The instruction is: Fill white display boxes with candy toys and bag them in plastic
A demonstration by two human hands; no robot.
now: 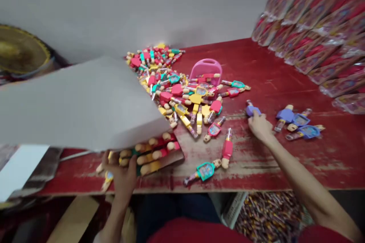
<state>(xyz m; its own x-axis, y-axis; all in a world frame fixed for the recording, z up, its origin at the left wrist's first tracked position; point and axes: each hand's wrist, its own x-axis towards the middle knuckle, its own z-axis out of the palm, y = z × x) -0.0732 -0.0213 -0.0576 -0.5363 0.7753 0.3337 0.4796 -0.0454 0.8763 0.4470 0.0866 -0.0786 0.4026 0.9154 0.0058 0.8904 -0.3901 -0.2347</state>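
A purple toy [252, 110] with a small tube of candy is pinched in the fingertips of my right hand [261, 127], over the red table. Several more purple toys [299, 120] lie just to the right. My left hand [121, 174] is at the left end of an open brown box [171, 159], thumb and fingers around the round beige ends of toys [125, 153] inside. Rows of red, yellow and green toys fill this box. A large pale lid or flap [85, 102] stands over its back, hiding part of it. A green toy [205, 171] and a red toy [227, 148] lie between my hands.
A heap of coloured toys [173, 89] covers the back middle, with a pink plastic holder [207, 67] among them. Bagged packages [322, 34] are stacked at right. Below the table's front edge sits a container of many candy tubes [268, 216]. A round gold object [19, 51] stands at far left.
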